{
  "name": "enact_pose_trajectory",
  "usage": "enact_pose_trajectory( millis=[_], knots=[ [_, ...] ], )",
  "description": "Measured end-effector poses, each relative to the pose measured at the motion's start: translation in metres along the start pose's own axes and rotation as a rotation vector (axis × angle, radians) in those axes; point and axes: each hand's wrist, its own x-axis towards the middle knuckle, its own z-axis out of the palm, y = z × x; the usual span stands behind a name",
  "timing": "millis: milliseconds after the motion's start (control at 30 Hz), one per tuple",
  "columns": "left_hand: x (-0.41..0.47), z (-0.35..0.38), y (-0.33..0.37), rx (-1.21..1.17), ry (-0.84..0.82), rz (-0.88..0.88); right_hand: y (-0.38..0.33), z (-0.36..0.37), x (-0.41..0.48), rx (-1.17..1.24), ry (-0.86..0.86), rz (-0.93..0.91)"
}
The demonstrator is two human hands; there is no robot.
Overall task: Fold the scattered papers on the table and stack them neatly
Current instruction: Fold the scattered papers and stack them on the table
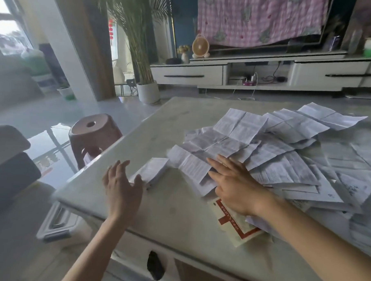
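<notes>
Both hands are spread flat: the left hand (123, 186) beside the folded stack (151, 171), the right hand (235, 189) on the loose papers (275, 157) heaped across the counter (173, 214). Dragging one sheet could shift the heap or knock the stack askew.

Paper heap (285, 161) cut off right; print perhaps too blurred.

nothing could be read: the scattered papers (271, 156) carried fine print too blurred to make out, and the red-bordered sheet (236, 223) just beside them bore illegible red characters.
</notes>
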Motion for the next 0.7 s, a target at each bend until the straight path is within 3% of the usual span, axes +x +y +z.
enact_pose_trajectory(
  millis=[133,233,333,533,600,700],
  knots=[
    [-0.015,-0.007,0.009,-0.087,0.071,0.129,-0.002,0.006,0.002,0.013,0.005,-0.036],
    [-0.025,-0.011,0.022,-0.172,0.130,0.238,-0.002,-0.003,-0.004,0.264,0.197,-0.029],
    [-0.034,-0.010,0.038,-0.300,0.086,0.266,0.000,-0.024,-0.021,0.608,0.389,0.073],
    [-0.048,-0.002,0.072,-0.757,-0.262,0.000,0.015,-0.060,-0.061,1.131,0.575,0.170],
    [-0.052,0.001,0.081,-0.804,-0.415,-0.099,0.020,-0.068,-0.066,1.379,0.578,0.229],
    [-0.053,0.003,0.092,-0.767,-0.554,-0.105,0.031,-0.078,-0.070,1.571,0.625,0.287]
  ],
)
